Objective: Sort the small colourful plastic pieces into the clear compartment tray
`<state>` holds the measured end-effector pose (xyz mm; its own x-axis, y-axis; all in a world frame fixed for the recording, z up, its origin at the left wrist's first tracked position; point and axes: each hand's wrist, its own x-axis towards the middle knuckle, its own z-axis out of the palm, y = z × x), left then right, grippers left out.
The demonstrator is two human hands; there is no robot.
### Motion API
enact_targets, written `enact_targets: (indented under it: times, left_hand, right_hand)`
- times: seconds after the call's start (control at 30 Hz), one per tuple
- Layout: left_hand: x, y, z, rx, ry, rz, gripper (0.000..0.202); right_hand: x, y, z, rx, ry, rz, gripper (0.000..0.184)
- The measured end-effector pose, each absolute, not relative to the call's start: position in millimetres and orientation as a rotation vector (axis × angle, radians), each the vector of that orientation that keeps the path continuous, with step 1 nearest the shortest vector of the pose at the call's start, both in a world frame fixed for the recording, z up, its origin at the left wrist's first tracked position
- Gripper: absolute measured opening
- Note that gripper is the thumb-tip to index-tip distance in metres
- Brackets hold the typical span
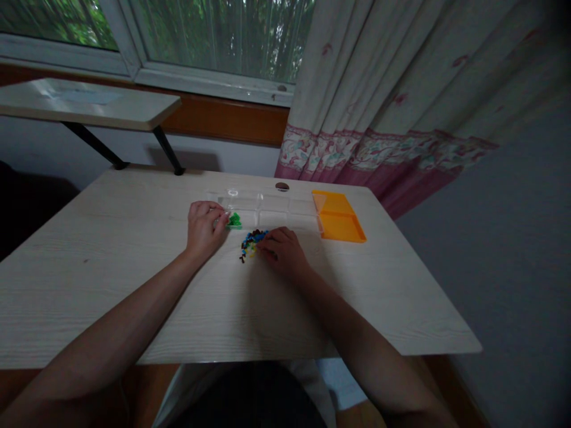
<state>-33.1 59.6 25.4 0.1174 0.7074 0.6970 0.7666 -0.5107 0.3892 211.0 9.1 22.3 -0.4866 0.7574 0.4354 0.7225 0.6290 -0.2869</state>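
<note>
A clear plastic compartment box lies on the table, with small green pieces in its near left compartment. My left hand is at the box's left end, thumb and fingers closed on its edge beside the green pieces. In front of the box is a loose pile of small pieces in blue, dark brown, yellow and white. My right hand rests at the right side of this pile, fingers bent and drawn together among the pieces. Whatever its fingertips hold is too small and partly hidden.
An orange plastic case lies to the right of the clear box. Behind the box, a dark round spot shows near the table's back edge. A raised shelf on black legs stands at the back left. A curtain hangs behind the table.
</note>
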Motion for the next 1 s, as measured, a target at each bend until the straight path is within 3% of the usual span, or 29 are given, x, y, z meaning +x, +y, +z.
enact_targets:
  times: [1.0]
  left_hand:
    - [-29.1,61.5,22.6,-2.313,-1.601,-1.348,0.019]
  right_hand:
    - [200.2,7.7,26.5,-1.312,-2.397,-0.042,0.016]
